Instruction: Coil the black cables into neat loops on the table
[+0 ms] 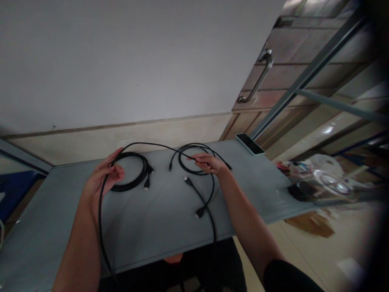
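At the frame's center, my left hand (114, 167) and right hand (204, 162) pinch a black cable (148, 143) above the tabletop (161, 211).

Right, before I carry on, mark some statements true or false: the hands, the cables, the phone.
1. The left hand and right hand both hold the black cable. True.
2. Between the hands, the black cable is pulled straight. False: it arches upward.
3. The left coil lies on the gray table, its plugs toward its right side. True.
4. A phone lies on the gray table. True.
5. The phone is beside the left coil. False: it is near the far right corner.
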`<state>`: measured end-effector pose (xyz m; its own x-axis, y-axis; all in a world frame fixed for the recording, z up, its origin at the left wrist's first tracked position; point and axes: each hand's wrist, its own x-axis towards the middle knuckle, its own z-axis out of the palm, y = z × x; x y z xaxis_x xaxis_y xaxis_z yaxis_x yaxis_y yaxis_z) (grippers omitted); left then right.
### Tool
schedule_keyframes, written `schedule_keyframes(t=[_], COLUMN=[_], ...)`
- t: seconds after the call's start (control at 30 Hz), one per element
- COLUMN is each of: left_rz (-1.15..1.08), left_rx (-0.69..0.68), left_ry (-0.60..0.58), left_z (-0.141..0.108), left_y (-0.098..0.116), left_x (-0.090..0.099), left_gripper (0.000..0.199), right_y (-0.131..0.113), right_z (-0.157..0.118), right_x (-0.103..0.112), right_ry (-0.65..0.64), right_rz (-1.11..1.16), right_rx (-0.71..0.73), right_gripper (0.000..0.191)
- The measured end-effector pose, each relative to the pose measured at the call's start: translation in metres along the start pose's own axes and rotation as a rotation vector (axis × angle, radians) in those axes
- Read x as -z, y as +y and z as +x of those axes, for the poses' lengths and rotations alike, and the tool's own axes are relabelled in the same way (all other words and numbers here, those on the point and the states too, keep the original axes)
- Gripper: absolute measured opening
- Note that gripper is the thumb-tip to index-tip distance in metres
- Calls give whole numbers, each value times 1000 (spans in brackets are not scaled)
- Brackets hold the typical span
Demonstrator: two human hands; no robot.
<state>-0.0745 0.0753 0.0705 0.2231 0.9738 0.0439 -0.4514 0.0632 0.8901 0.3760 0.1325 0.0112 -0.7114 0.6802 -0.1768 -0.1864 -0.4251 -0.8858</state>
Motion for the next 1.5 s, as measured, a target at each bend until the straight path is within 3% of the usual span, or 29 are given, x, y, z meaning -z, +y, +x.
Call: schedule_keyframes(t=[0.13,0.2,0.27,0.33,0.43,0.5,0.57,0.7,0.8,1.07,1.23,1.37,1.5], left_rz=[27,72,111,101,19,9,3,187,292,262,217,180,254], left_rx=[25,59,97,151,251,215,203,490,552,236,109,48,67], left_ry=[194,299,297,180,-163,-344,-363,-434,-340,53,129,112,95], left_z=[11,19,24,25,18,11,5,1,5,21,21,21,18], left_y=[-12,-22,-30,-36,-48,-60,-76,-99,-98,-53,-39,-34,-34], left_x=[15,17,10,-4,-34,-56,-74,-90,-83,-32,-8,7,7], left_gripper=[17,19,22,34,56,60,53,62,47,33,26,22,23], right_y=[2,4,5,5,4,5,8,12,11,2,2,3,5], right_z=[-2,-2,-1,1,6,11,17,28,30,17,13,16,17], right_x=[3,3,1,-3,-12,-22,-36,-64,-72,-29,-19,-20,-19], right_ry=[-85,-149,-202,-234,-236,-196,-168,-180,-152,68,69,96,8], right_rz=[-6,-14,-27,-32,-48,-63,-97,-205,-208,-106,-120,-187,-277], right_rx=[-81,-141,-192,-214,-218,-191,-186,-249,-212,6,22,51,-161], right_gripper=[39,37,36,35,34,34,33,33,37,35,44,34,27])
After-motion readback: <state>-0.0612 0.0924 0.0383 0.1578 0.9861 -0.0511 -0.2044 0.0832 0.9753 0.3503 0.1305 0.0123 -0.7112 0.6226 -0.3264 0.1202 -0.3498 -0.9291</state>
